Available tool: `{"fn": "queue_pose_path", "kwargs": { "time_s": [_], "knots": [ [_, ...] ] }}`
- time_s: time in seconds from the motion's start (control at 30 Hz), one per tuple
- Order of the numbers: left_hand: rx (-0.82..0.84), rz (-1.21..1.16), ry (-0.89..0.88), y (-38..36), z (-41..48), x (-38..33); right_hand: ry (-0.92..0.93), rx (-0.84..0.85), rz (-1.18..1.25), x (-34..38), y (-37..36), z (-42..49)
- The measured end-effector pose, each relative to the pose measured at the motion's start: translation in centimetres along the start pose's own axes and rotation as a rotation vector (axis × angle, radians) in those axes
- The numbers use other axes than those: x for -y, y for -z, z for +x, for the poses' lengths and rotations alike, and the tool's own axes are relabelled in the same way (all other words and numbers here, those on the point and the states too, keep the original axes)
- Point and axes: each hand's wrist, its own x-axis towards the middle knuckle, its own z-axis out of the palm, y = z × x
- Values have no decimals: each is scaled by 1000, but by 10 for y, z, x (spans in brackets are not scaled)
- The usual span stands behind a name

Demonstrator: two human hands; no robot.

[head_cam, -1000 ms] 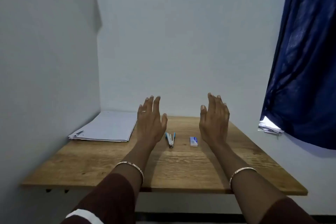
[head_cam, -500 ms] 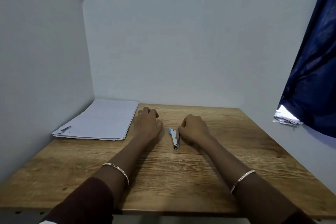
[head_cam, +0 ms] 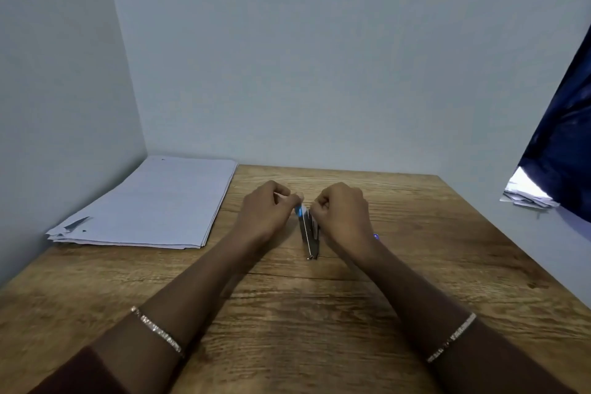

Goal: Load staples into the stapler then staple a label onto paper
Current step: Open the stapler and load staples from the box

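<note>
A small metal stapler (head_cam: 310, 235) with a blue top end lies lengthwise on the wooden table (head_cam: 319, 313) between my hands. My left hand (head_cam: 267, 212) has its fingers curled and pinches the blue end of the stapler from the left. My right hand (head_cam: 343, 212) is curled too and grips the stapler's far end from the right. A tiny bluish bit (head_cam: 376, 236) of the staple box peeks out by my right wrist; the rest of it is hidden. A stack of white paper (head_cam: 153, 204) lies at the table's back left corner. No label is in view.
Walls close off the table at the back and left. A dark blue curtain (head_cam: 566, 137) hangs at the right, with crumpled white papers (head_cam: 526, 193) on a ledge below it.
Both hands came down from raised and open to the table, then curled onto the stapler's far end. The staple box is now hidden by my right wrist. The camera moved closer.
</note>
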Motion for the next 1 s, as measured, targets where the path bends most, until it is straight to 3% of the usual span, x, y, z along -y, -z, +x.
{"fn": "queue_pose_path", "kwargs": {
  "time_s": [0.1,0.27,0.43,0.53,1.0],
  "knots": [
    [205,-471,217,-6,-4,-5,57,-145,87,-2,5,0],
    [227,-425,98,-12,-12,-2,135,-267,403,-5,3,-5],
    [247,-589,102,-4,-7,-3,137,27,682,-10,3,-1],
    [291,-628,110,2,-5,-2,223,192,661,-14,4,-2],
    [388,-536,-10,-4,-14,-6,366,256,504,-25,16,11]
  ]
}}
